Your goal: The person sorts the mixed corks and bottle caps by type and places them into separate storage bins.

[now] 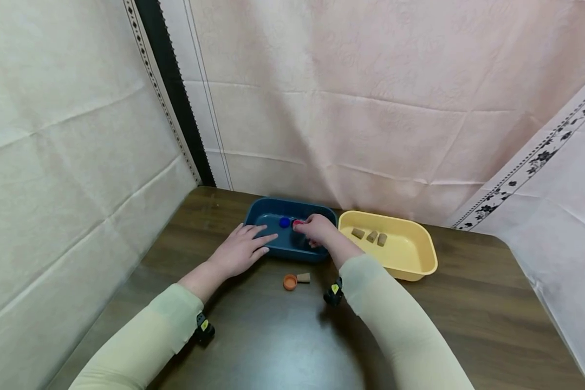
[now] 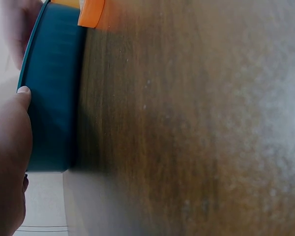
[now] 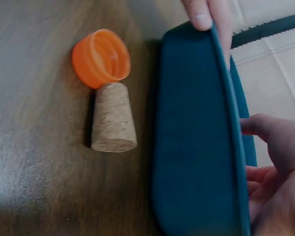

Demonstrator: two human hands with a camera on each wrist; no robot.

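My right hand (image 1: 319, 228) reaches over the blue tray (image 1: 292, 252) and pinches a red bottle cap (image 1: 297, 222) inside it; the tray wall hides the fingertips in the right wrist view. A blue bottle cap (image 1: 285, 222) lies just left of the red one. At the tray's near left side, my left hand (image 1: 239, 250) has its fingers spread out over the inside. Its thumb touches the tray's rim in the left wrist view. On the table in front of the tray, an orange bottle cap (image 3: 102, 59) sits against a tapered cork (image 3: 113, 118) lying on its side.
To the right of the blue tray stands a yellow tray (image 1: 409, 265) with a few corks (image 1: 372, 236) in it. The brown wooden table (image 1: 253, 336) meets hanging pale cloths (image 1: 351, 135) at the back and sides.
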